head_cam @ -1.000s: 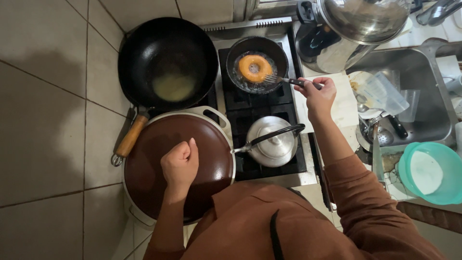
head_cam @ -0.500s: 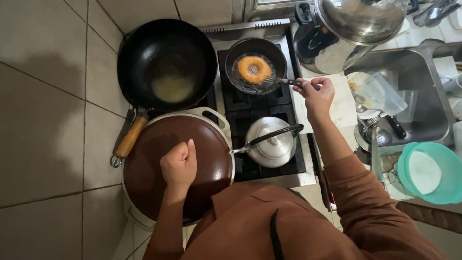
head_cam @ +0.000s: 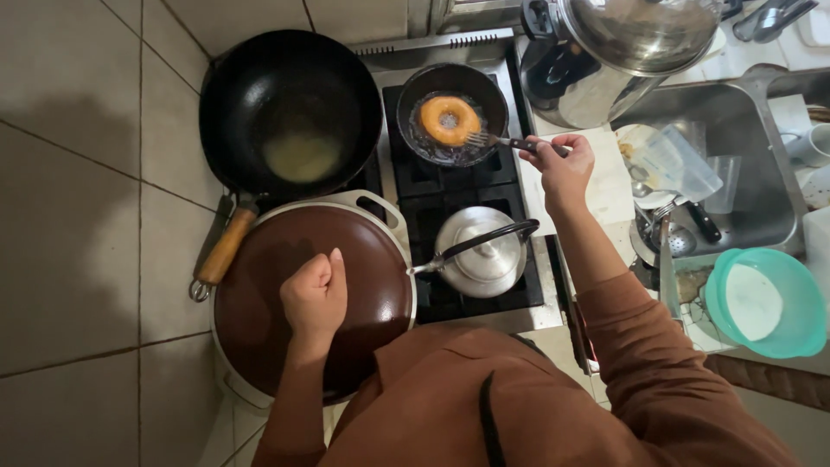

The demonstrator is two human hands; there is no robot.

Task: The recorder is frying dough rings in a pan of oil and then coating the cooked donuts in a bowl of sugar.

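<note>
Frying in a shallow layer of bubbling oil, a golden ring doughnut (head_cam: 449,119) is seen in a small dark frying pan (head_cam: 494,93) on the far burner of the stove (head_cam: 406,173), which serves here as the landmark. The doughnut is judged light, soft and easily torn, with a hot, oily, slippery crust; it would best be lifted from below or through its hole, not squeezed. A fork (head_cam: 510,142) is held with its tines at the doughnut's near edge; whether they touch it cannot be told. The fork is pinched by its dark handle between thumb and fingers of the right hand (head_cam: 562,164), which is held over the stove's right edge. A fork gives little hold on a greasy ring, so a slip back into the oil and a splash are judged possible.

On the stove's near burner a metal kettle (head_cam: 484,259) is set, its handle arched over the lid. To the left of the stove a large black wok (head_cam: 290,108) with a wooden handle is seen, a little pale oil pooled in it. Nearer, at the stove's left front corner, a wide brown lid (head_cam: 259,303) is covered by the left hand (head_cam: 316,294), which is curled into a loose fist and rested on it, grasping nothing. To the right of the stove a sink (head_cam: 769,216) with dishes and a teal bowl (head_cam: 765,303) are found.
</note>
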